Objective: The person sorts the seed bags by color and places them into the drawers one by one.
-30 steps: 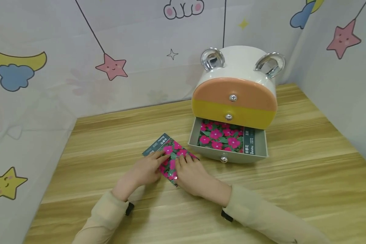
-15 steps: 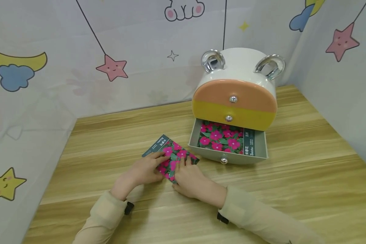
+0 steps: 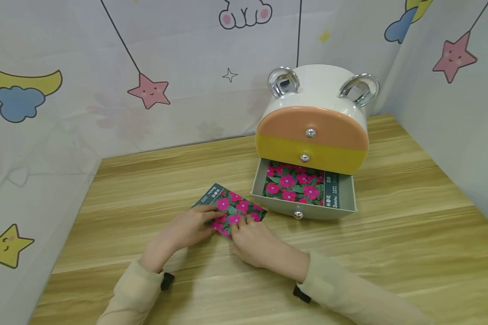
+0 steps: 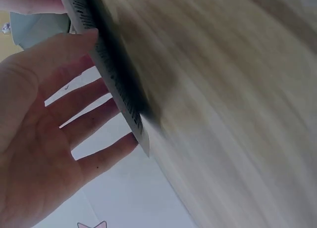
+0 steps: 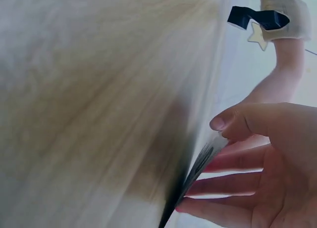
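Observation:
A flower seed packet with pink blossoms and a dark green lettered end lies slanted close over the table. My left hand pinches its near left side, thumb beneath and fingers on top. From the right, my right hand grips the near edge, its fingertips curled over the printed face. In the left wrist view the packet's lettered back stands tilted over the wood, the left thumb against it. The right wrist view has the right thumb at the packet's edge, with the fingers behind.
Behind to the right stands a white bear-eared drawer box with orange and yellow fronts. Its grey bottom drawer is pulled out and holds a matching flower packet. A cartoon-printed curtain encloses the wooden table.
The packet has turned slightly counterclockwise, its lettered end shifting a little left and nearer. Its near corner has moved up and back. The right fingers have curled more; the drawer stays pulled out.

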Tool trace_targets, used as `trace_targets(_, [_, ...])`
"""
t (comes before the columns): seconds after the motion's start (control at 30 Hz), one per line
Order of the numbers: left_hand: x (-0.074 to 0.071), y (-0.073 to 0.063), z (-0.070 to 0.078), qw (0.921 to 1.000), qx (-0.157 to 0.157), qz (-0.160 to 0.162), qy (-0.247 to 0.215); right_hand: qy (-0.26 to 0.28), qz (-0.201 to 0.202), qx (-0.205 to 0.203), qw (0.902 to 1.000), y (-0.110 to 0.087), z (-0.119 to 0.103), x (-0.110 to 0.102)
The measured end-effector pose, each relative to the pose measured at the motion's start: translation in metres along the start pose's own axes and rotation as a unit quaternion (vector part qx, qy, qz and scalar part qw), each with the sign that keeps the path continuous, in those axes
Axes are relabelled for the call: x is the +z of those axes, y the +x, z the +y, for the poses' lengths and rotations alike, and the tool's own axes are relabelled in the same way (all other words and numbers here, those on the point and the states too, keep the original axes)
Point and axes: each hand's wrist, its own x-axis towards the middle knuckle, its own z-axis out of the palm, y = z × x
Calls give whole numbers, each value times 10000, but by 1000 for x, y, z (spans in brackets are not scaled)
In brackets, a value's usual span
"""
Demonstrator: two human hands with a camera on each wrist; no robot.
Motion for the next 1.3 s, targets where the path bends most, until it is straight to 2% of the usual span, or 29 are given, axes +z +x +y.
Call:
trace_targets(0.3, [-6, -6, 1, 9932, 527, 896, 525, -91, 556, -83, 9984, -9, 3, -11])
trace_targets(0.43, [-7, -8, 2, 9899, 616, 1109, 629, -11, 492, -101, 9987, -13, 4, -16])
trace_targets(0.6, [-9, -13, 6, 9877, 612, 1226, 748, 54, 374, -52, 9993, -18, 6, -21])
trace_targets(0.77, [-9, -19, 6, 9836, 680, 1478, 782, 91, 424, -14, 9991, -23, 9, -25])
trace_targets(0.9, [-9, -20, 7, 9751, 848, 1846, 894, 205, 558, -7, 9982, -29, 11, -29])
trace_targets(1.13, [-11, -17, 12, 9507, 1351, 2631, 933, 337, 842, 159, 9958, -47, 18, -39])
trace_targets(1.23, [-11, -15, 15, 9426, 1547, 2824, 889, 390, 983, 269, 9940, -54, 21, -42])
trace_targets(1.3, [-12, -15, 18, 9401, 1621, 2875, 855, 405, 1094, 339, 9926, -58, 23, -43])
